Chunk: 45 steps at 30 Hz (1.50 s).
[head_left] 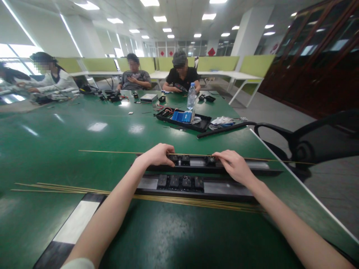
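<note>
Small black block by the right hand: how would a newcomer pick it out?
On the green table, find the farther of two long black channels. In it, the small black block sits just beside the right hand. A gap sets it apart from the black blocks nearer the left hand.

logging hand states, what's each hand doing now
Left hand: curved at a black block, grip unclear.
Right hand: fingertips at the thin brass-coloured rod, grip unclear.

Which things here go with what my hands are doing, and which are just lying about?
In use:
Thin rod, at left hand and right hand
Far channel, its black blocks
Probably near channel, its four blocks, loose rods

Lying about:
Water bottle
Black tray
White cloth bundle
</note>
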Each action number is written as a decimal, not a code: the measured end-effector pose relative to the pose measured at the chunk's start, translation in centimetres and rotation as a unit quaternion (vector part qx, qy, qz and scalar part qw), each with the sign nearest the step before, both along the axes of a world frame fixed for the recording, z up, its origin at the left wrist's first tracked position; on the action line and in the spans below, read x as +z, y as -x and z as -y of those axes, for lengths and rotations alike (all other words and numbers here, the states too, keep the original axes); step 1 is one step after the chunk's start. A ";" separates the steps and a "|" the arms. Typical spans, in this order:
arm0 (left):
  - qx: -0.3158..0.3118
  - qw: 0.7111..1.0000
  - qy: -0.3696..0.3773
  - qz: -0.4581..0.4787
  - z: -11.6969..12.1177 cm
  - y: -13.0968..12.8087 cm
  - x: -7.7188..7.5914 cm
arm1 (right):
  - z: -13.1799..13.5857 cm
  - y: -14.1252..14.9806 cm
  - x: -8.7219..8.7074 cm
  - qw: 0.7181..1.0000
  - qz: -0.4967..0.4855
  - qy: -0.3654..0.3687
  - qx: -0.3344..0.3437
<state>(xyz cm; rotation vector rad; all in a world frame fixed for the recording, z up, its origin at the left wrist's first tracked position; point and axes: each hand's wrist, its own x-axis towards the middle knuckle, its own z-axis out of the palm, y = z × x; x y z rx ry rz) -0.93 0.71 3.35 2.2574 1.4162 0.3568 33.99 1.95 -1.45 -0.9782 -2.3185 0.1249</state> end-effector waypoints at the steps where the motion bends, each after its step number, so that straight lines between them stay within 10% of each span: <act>1: 0.001 1.000 0.000 -0.004 0.0 0.0 0.0 | 0.0 0.0 0.0 1.000 0.003 -0.003 0.001; 45: 0.000 1.000 0.023 -0.005 -0.2 0.0 0.1 | 0.0 -0.9 0.4 0.999 -0.009 0.017 -0.044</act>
